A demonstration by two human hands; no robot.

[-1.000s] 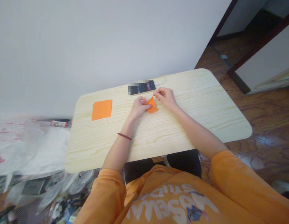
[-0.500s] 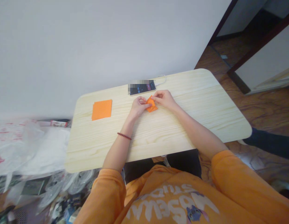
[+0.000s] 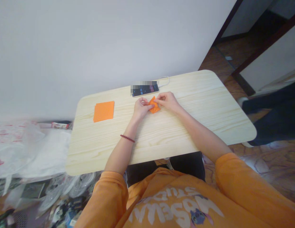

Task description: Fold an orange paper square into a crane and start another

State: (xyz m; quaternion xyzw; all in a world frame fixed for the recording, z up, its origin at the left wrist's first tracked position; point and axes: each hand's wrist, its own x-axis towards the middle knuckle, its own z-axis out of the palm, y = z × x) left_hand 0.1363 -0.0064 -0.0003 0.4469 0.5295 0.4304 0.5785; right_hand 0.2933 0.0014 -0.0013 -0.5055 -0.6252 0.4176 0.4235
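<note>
A small folded piece of orange paper (image 3: pixel 155 107) is held between both hands just above or on the table, near its middle. My left hand (image 3: pixel 140 108) is closed on the paper's left side, thumb lying across its face. From the right, my right hand (image 3: pixel 168 100) pinches the upper right edge between thumb and fingertips. Creases show on the paper's lower part; the fingers cover some of its sides. Left of my hands lies a stack of square orange paper sheets (image 3: pixel 104 111), slightly fanned at one edge.
A phone (image 3: pixel 145 90) with a white cable (image 3: pixel 164 81) lies behind my hands on the pale wooden table (image 3: pixel 166 136). A white wall rises behind. Plastic bags (image 3: pixel 42 152) and clutter sit to the left. Another person's dark-trousered legs (image 3: pixel 276 110) are beside the right end.
Both hands keep hold of the folded paper, which has shifted only slightly between the fingers. At the right, the other person's legs show more and have moved further into view.
</note>
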